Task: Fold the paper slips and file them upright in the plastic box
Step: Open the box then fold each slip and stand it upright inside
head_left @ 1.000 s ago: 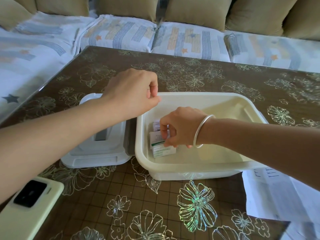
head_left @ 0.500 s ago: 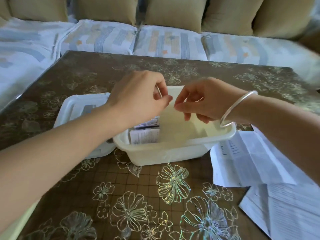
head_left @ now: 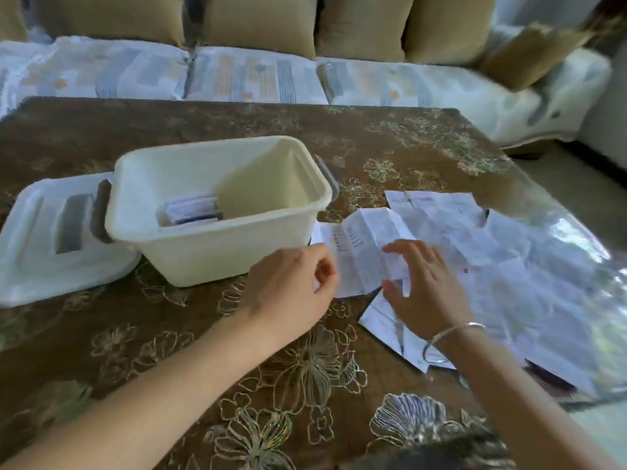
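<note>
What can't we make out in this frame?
Head view only:
- slips: count and tilt hidden by the box wall and by blur.
- sheets: print is motion-blurred.
- left hand: its back faces the camera, so whether the fingertips pinch a sheet is hidden.
- lid: cut by the left edge.

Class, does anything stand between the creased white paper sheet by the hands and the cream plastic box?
Nothing visible does: the creased white paper sheet lies beside the open cream plastic box, its white lid off on the other side.
</note>
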Demonstrator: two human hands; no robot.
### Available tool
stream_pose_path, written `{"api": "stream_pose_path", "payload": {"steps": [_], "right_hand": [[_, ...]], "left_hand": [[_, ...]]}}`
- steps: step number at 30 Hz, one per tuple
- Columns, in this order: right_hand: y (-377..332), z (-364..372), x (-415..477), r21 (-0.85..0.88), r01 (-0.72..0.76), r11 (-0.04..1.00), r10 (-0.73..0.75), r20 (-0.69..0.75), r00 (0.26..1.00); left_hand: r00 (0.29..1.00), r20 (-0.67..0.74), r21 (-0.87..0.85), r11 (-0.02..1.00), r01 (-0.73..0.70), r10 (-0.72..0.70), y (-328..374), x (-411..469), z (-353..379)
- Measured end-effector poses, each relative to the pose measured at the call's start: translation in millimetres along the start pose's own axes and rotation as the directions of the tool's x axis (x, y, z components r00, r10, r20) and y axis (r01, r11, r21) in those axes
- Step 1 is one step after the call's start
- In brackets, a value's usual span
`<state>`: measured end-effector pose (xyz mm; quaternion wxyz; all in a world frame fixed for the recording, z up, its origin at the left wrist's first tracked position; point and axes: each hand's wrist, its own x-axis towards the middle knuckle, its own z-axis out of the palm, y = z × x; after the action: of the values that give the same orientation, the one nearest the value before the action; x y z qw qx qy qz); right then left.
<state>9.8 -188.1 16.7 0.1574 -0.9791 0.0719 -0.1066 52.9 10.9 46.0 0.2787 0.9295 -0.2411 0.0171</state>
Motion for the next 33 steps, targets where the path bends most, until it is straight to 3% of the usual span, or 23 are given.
{"api": "stream_pose_path", "payload": {"steps": [3, 5, 7, 9, 12, 18, 23, 28, 30, 33], "right_hand": [[0, -2, -10, 0.049, -0.083, 0.995, 0.088, -0.096, 0.992], [0, -6, -26, 0.025, -0.166, 0.986, 0.168, -0.201, 0.965], [-3, -6, -48, -0.083, -0.319, 0.944, 0.314, -0.067, 0.947], [-6, 2, -69, -0.199, -0.378, 0.904, 0.405, 0.123, 0.906], [-9, 11, -89, -0.194, -0.289, 0.937, 0.320, 0.154, 0.935], [-14, 18, -114, 0.042, -0.076, 0.996, 0.076, -0.005, 0.997], [-37, 20, -119, 0.164, -0.014, 0.986, 0.004, 0.059, 0.998], [-68, 23, -123, 0.374, 0.034, 0.927, -0.090, 0.132, 0.987], [-73, 27, -120, 0.450, 0.018, 0.893, -0.059, 0.078, 0.995], [-69, 28, -104, 0.425, -0.122, 0.897, 0.129, 0.013, 0.992]], "left_hand": [[0.999, -0.012, -0.005, 0.999, 0.032, -0.032, -9, -17, 15], [0.999, -0.011, -0.042, 0.999, -0.030, 0.030, -7, -29, 25], [0.989, 0.038, -0.085, 0.986, -0.141, 0.144, 0, -38, 35], [0.967, 0.098, -0.131, 0.966, -0.222, 0.236, 8, -42, 45], [0.962, 0.167, -0.177, 0.967, -0.186, 0.215, 12, -44, 55], [0.991, 0.090, -0.202, 0.977, -0.075, 0.095, 9, -53, 58], [0.998, 0.030, -0.197, 0.979, -0.052, 0.059, -2, -69, 48], [0.993, 0.030, -0.477, 0.872, 0.111, -0.110, -24, -95, 31], [0.979, 0.012, -0.573, 0.801, 0.173, -0.203, -35, -102, 23], [0.964, -0.027, -0.604, 0.773, 0.196, -0.266, -49, -109, 11]]}}
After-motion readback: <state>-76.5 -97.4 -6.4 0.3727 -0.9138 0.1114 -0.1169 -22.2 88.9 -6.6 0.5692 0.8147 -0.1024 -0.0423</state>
